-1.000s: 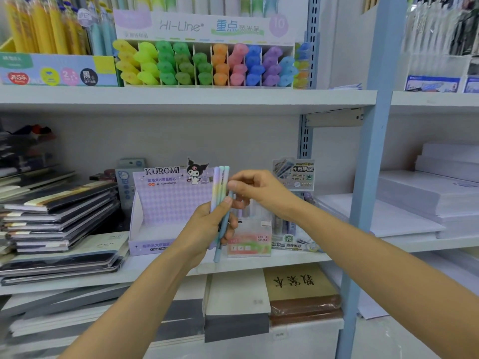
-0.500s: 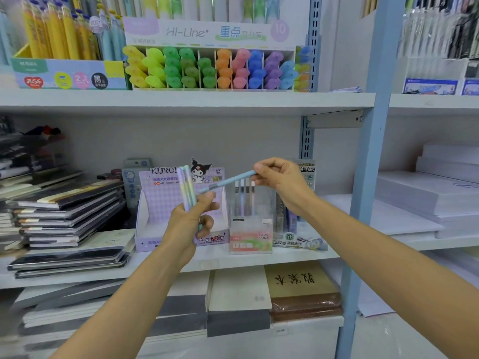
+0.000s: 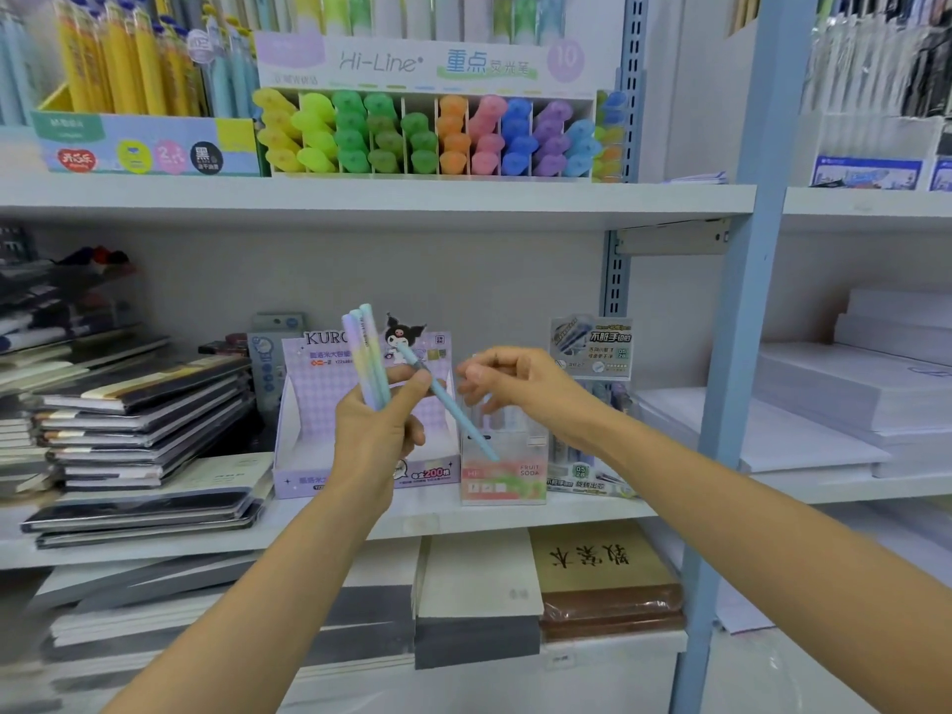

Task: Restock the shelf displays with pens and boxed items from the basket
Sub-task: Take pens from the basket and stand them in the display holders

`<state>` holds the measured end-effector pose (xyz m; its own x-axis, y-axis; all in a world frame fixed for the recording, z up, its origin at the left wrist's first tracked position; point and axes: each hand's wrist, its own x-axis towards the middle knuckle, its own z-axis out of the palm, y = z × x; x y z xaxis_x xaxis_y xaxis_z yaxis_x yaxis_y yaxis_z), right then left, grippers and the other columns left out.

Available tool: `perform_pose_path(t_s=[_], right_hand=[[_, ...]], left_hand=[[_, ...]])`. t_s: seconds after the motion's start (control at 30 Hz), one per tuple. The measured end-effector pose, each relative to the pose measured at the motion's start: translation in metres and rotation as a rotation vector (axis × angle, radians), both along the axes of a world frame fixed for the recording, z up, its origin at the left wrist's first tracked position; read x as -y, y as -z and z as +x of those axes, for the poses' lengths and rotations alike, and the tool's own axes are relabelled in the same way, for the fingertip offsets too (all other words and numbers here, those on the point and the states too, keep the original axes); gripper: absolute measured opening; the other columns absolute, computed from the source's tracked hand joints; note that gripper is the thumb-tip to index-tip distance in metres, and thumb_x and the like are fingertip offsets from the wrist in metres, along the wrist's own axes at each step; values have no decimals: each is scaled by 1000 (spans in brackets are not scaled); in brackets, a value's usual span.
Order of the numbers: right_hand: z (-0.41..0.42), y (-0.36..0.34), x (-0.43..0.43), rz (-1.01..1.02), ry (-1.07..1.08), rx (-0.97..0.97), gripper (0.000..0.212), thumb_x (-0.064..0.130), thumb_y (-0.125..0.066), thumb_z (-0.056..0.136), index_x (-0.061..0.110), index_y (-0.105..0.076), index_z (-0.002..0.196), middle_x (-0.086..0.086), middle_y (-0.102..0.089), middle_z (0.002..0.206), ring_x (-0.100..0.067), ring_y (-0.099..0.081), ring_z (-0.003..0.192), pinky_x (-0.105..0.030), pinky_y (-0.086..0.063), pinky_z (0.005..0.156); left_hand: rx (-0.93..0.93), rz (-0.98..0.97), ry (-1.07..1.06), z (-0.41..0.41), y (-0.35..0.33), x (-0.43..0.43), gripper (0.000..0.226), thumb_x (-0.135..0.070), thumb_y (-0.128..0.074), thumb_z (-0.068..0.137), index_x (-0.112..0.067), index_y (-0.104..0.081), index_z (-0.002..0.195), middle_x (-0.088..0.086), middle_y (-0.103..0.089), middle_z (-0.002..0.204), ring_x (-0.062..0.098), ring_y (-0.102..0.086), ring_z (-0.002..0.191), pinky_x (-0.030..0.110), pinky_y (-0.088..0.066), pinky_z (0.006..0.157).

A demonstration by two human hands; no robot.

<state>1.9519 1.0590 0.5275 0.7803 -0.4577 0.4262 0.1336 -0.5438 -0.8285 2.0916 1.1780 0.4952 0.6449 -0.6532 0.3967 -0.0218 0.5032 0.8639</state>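
White shelf boards (image 3: 360, 201) run across a pale grey back panel (image 3: 412, 270). A light blue upright post (image 3: 742, 353) stands at the right, near a slotted rail (image 3: 615, 280). The light is even.

We read the pastel pens (image 3: 367, 353) and the light blue pen (image 3: 453, 414) as smooth matt plastic. The display box (image 3: 319, 404) is printed cardboard with a slight sheen. The pen case (image 3: 507, 476) is clear glossy plastic. The shelf (image 3: 360, 203) and upright (image 3: 742, 301) are matt painted metal. The brown notebook (image 3: 613, 610) carries glossy film wrap.
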Motion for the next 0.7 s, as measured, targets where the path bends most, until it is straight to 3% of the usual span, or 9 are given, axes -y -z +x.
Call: perform_pose_path(t_s=[0.1,0.23,0.37,0.5,0.6,0.7], right_hand=[[9,-10,-5,-70,57,49,23,32,-61,94,21,-71,110,0,-72,107,-9,-65,94,-21,-53,79],[14,-15,-6,-106,46,22,9,23,-65,91,22,-73,96,-7,-72,100,-12,-65,90,-29,-54,83],[6,-23,6,-14,137,226,7,16,-57,96,13,-64,97,0,-67,80,-7,-60,69,-22,-50,64],[-9,-31,26,-5,404,426,12,13,-53,98,2,-56,102,-9,-66,84,-6,-60,65,-19,-51,63],[-12,-24,39,-101,536,362,8,12,-53,98,4,-56,99,-12,-66,87,-12,-62,71,-21,-52,66],[-9,-9,48,-193,612,274,3,10,-56,96,7,-57,97,-16,-68,91,-15,-63,75,-14,-49,66]], left_hand=[[121,75,47,-6,1,2,4,-18,-71,87,-17,-68,90,9,-73,80,10,-40,35,18,-35,37],[198,107,90,-10,2,5,5,-22,-67,90,-19,-69,94,2,-75,80,8,-37,35,17,-34,37],[161,189,156,-1,0,6,21,-38,-55,95,-23,-62,108,-3,-76,93,12,-32,37,19,-30,38],[61,222,186,5,5,12,21,-31,-42,97,-16,-57,100,-1,-66,70,13,-33,36,21,-28,38],[113,218,203,5,10,13,19,-27,-44,100,-15,-57,92,0,-56,63,14,-40,40,23,-32,38],[184,174,238,3,14,13,23,-31,-45,102,-16,-61,95,0,-55,59,17,-56,51,27,-47,47]])
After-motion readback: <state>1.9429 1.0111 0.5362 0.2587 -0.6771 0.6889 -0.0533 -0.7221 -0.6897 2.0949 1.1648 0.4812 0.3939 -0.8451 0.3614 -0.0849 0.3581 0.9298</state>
